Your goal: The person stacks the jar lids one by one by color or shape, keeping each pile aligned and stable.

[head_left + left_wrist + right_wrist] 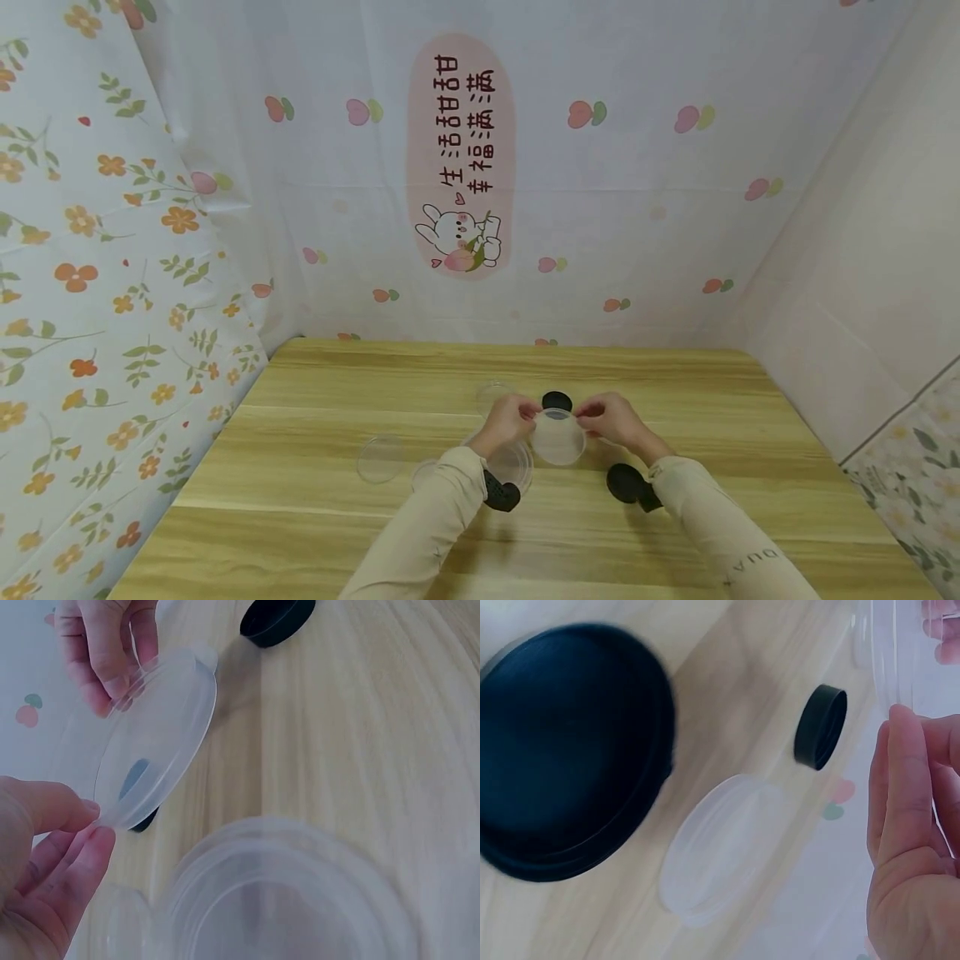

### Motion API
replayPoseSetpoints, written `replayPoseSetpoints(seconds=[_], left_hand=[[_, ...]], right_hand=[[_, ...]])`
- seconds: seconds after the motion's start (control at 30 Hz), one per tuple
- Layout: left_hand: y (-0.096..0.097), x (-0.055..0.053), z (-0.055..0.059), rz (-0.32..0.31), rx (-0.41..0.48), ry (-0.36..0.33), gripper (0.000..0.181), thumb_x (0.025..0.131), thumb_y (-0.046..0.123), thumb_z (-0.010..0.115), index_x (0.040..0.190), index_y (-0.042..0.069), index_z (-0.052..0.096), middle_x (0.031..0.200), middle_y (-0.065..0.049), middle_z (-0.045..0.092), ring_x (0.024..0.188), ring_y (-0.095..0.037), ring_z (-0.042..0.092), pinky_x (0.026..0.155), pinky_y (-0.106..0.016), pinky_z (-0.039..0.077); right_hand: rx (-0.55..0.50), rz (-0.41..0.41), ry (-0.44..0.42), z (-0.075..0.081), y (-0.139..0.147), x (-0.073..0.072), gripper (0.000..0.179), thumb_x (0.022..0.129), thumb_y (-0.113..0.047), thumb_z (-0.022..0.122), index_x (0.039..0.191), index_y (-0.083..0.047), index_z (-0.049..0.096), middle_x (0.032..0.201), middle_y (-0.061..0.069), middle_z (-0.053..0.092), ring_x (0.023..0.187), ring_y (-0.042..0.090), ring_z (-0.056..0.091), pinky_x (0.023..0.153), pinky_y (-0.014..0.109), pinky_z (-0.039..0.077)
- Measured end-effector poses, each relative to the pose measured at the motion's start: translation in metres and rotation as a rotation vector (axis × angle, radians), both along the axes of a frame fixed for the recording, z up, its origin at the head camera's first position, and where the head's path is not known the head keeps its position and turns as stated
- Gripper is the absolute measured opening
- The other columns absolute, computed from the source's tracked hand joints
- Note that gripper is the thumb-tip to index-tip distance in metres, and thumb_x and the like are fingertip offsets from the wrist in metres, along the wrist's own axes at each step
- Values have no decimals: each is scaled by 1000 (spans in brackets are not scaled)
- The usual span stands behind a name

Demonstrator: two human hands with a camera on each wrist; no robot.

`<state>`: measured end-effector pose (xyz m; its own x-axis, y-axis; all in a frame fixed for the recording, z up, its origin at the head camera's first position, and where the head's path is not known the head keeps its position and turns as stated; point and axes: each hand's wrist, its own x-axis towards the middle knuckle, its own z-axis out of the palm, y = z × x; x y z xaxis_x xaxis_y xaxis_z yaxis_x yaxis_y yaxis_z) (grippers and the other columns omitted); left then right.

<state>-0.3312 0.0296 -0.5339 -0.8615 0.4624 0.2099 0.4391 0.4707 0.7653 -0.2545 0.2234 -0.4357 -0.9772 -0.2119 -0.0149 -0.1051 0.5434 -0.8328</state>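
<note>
Both hands hold a clear round plastic lid (558, 442) tilted above the table, one at each side of its rim. My left hand (513, 421) pinches the edge between thumb and fingers; a small tab (207, 658) juts from the rim in the left wrist view. On the opposite side the fingertips of my right hand (611, 418) pinch the rim. Just behind the lid lies a small black lid (557, 401), partly seen through the plastic. A larger-looking black lid (574, 754) is close by the right wrist. Clear round plastic pieces (277, 915) sit below my left hand.
More clear discs lie about: one at the left (380, 458), one behind the left hand (491, 396), and one beside the black lids (724, 851). The wooden table (300, 500) meets a patterned cloth wall (637, 208) at the back.
</note>
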Motion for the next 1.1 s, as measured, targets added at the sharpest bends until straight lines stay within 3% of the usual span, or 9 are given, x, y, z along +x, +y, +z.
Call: replayPoseSetpoints(seconds=[0.1,0.13,0.2,0.3,0.4,0.5,0.7,0.93,1.1], left_hand=[[-9,-2,4,-13,-6,33,25,74,0,58,94,11,69,81,1,63,71,-9,57,59,-22,47],[-12,-5,2,-33,2,76,25,74,1,58,93,12,69,79,3,63,69,-7,56,57,-20,45],[-19,-3,10,-57,4,106,24,74,3,59,92,13,69,77,5,62,68,-6,55,55,-18,44],[-31,14,42,-63,19,52,24,73,-1,59,93,9,69,78,1,62,69,-9,57,55,-20,46],[-41,43,87,-26,-5,-85,24,74,-7,58,96,-1,66,85,-11,62,75,-20,59,58,-25,49],[-49,57,105,-9,1,-131,25,75,-11,55,99,-8,63,90,-19,60,79,-28,58,59,-25,49],[-67,57,111,-47,-10,-160,26,76,-12,52,101,-12,60,89,-23,59,76,-26,59,59,-24,49],[-86,51,119,-89,49,-300,27,79,-8,54,106,-10,59,98,-25,58,80,-24,59,64,-29,51],[-92,52,114,-77,59,-307,27,78,-9,55,105,-10,59,95,-25,59,78,-22,60,64,-29,51]], right_hand=[[-6,-2,7,2,-7,-1,14,80,2,60,92,10,63,83,14,63,70,19,59,61,35,52],[-11,0,10,3,-9,-1,14,80,2,60,92,10,63,83,14,63,70,20,59,62,36,52],[-20,2,13,3,-13,-2,14,80,2,60,91,10,63,82,14,63,71,20,59,63,38,52],[-58,12,-1,2,-20,-4,15,80,2,60,91,12,62,82,15,62,71,20,60,64,38,51],[-86,20,-24,1,-26,-6,15,81,2,59,92,12,61,80,14,62,71,21,60,66,39,51],[-91,34,-27,1,-32,-7,13,81,2,59,90,11,62,78,12,61,69,21,60,66,40,51],[-104,59,-38,2,-47,-9,11,80,3,59,89,9,62,75,8,59,67,20,59,66,42,51],[-132,75,-11,3,-62,-9,14,80,4,57,92,13,58,79,12,60,70,14,57,65,35,52],[-123,107,34,0,-67,-11,15,78,6,57,91,15,58,78,15,60,67,13,56,60,30,51]])
